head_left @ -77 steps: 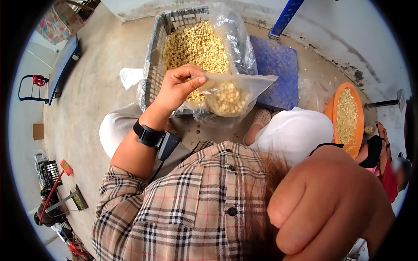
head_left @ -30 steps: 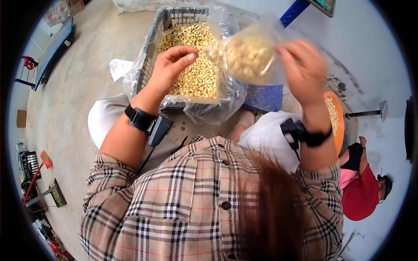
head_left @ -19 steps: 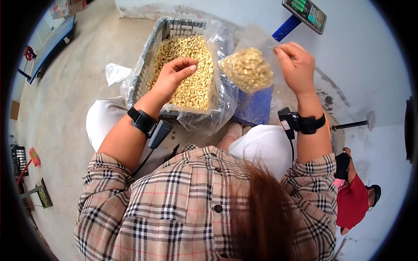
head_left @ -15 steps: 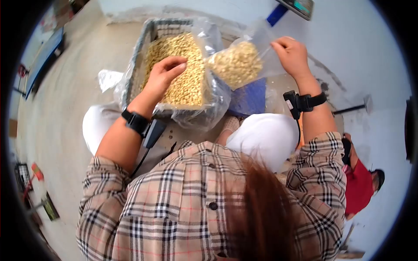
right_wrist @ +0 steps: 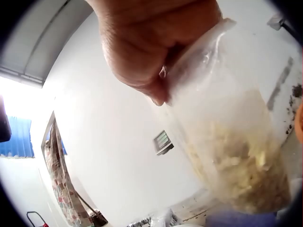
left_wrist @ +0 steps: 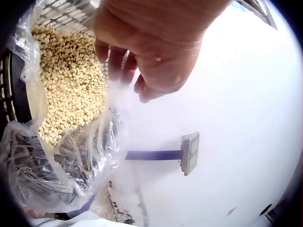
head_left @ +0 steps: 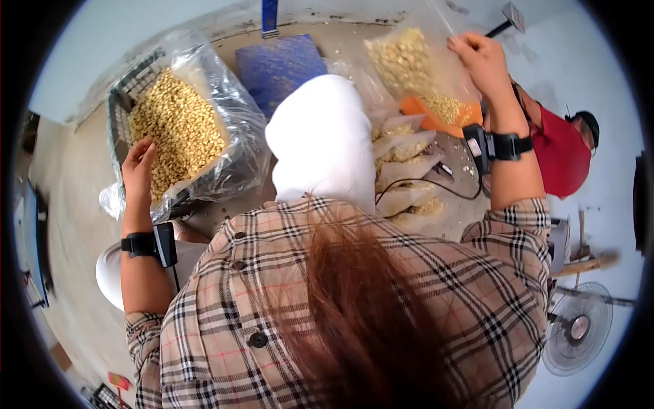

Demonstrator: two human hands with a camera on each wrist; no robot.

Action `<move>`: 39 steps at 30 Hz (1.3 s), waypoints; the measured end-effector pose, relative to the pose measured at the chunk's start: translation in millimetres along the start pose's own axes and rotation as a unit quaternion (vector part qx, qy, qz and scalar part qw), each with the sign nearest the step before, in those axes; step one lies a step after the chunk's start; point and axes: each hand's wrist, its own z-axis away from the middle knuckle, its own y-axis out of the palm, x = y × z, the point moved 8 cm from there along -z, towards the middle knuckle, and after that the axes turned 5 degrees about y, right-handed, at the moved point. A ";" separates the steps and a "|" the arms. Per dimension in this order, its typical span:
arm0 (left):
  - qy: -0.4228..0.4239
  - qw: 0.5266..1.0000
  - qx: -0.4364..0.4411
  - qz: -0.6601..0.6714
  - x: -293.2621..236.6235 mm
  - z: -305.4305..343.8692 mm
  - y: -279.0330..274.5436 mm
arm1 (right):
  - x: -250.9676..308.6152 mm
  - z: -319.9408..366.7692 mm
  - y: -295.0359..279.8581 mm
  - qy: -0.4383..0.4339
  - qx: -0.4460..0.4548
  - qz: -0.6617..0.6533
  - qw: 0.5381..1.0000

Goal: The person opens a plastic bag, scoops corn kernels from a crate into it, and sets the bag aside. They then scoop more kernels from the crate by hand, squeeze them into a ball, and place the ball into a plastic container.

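My right hand (head_left: 487, 65) pinches the top edge of a clear plastic bag (right_wrist: 239, 165). Pale yellow, kernel-like pieces fill its lower part, and in the head view it hangs over an orange basin (head_left: 470, 114). On the far left, my left hand (head_left: 138, 170) hovers at the near side of a grey plastic crate (head_left: 117, 126), its fingers loosely bent with nothing between them. That crate is lined with clear plastic (left_wrist: 52, 184) and holds a heap of the same pale pieces (left_wrist: 71, 85).
Several filled clear bags (head_left: 409, 160) lie on the floor right of my knee. A blue platform scale (head_left: 283, 68) stands behind, its display (left_wrist: 190, 153) on a post. A person in red (head_left: 562, 146) is at the right, near a fan (head_left: 579, 327).
The right hand has carried the bag from beside the crate rightward, over the basin. My view has turned right, so the crate now lies far left and the bags on the floor show.
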 end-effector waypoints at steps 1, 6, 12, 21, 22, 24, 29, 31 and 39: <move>-0.006 1.000 0.002 -0.007 7.1 -2.3 -0.6 | -15.6 19.5 -6.6 0.045 0.009 -0.019 0.999; 0.002 0.997 0.034 -0.070 17.1 -10.5 6.8 | -94.7 131.2 -15.6 0.216 0.001 -0.116 0.970; -0.015 0.993 0.055 -0.103 34.0 -13.1 13.1 | -152.6 281.2 -2.9 0.435 -0.068 -0.274 0.855; -0.062 0.995 0.040 -0.069 50.2 -19.5 4.9 | -192.8 405.4 -33.8 0.508 -0.127 -0.270 0.808; -0.068 0.995 0.031 -0.065 52.3 -20.2 4.2 | -196.5 416.1 -38.8 0.518 -0.111 -0.279 0.801; -0.071 0.994 0.038 -0.076 54.9 -23.4 3.0 | -201.0 432.4 -41.9 0.537 -0.102 -0.287 0.786; -0.070 0.994 0.014 -0.087 50.7 -18.1 4.4 | -228.8 477.6 -36.2 0.598 -0.136 -0.232 0.755; -0.065 0.994 0.019 -0.087 47.9 -16.0 3.0 | -243.1 502.4 -27.7 0.625 -0.164 -0.195 0.738; -0.070 0.990 0.025 -0.116 52.2 -12.9 -9.8 | -280.3 575.7 17.7 0.697 -0.234 -0.150 0.661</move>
